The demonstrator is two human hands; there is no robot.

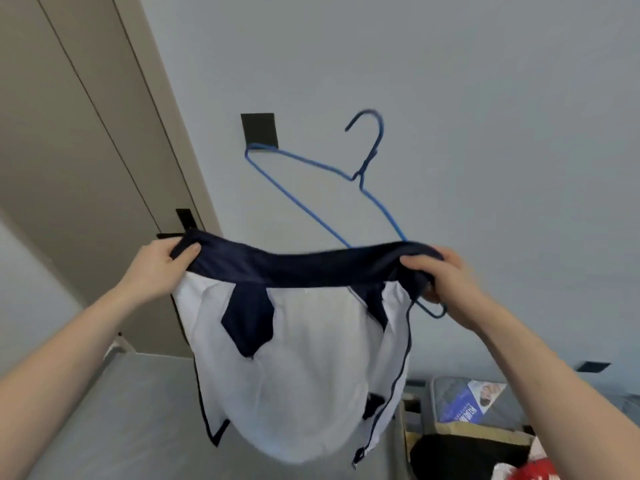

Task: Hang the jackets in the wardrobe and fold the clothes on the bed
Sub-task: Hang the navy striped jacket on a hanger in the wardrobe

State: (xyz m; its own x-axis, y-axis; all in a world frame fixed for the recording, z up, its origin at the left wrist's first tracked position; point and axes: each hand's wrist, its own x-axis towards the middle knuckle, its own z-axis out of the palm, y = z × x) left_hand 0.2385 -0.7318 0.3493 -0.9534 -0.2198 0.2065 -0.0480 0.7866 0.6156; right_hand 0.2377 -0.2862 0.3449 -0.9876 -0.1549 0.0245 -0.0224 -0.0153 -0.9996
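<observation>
- Up in front of me, head view: I've got a white jacket (304,358) with a navy collar band held up against the pale wall (450,81), stretched out between both hands.
- My left hand (156,268) pinches the left end of the navy band, thumb on the front of the fabric and the other fingers tucked behind it.
- My right hand (440,275) is curled round the right end of the band, and it looks like it's gripping the lower corner of the blue wire hanger (360,174) too; a bit of blue wire pokes out just under that hand.
- That hanger is tilted, its hook up and to the right, one shoulder tip overlapping a black square (259,130) stuck on the wall, the lower part hidden behind the jacket.
- Jacket body hangs down loose, navy trim along the edges, zipper running down the right side.
- Off to the left there's a beige door (69,133) with a black handle (183,223) just above my left hand.
- Bottom right, a cardboard box (485,431) with a printed package, something black and something red, too blurry to say more.
</observation>
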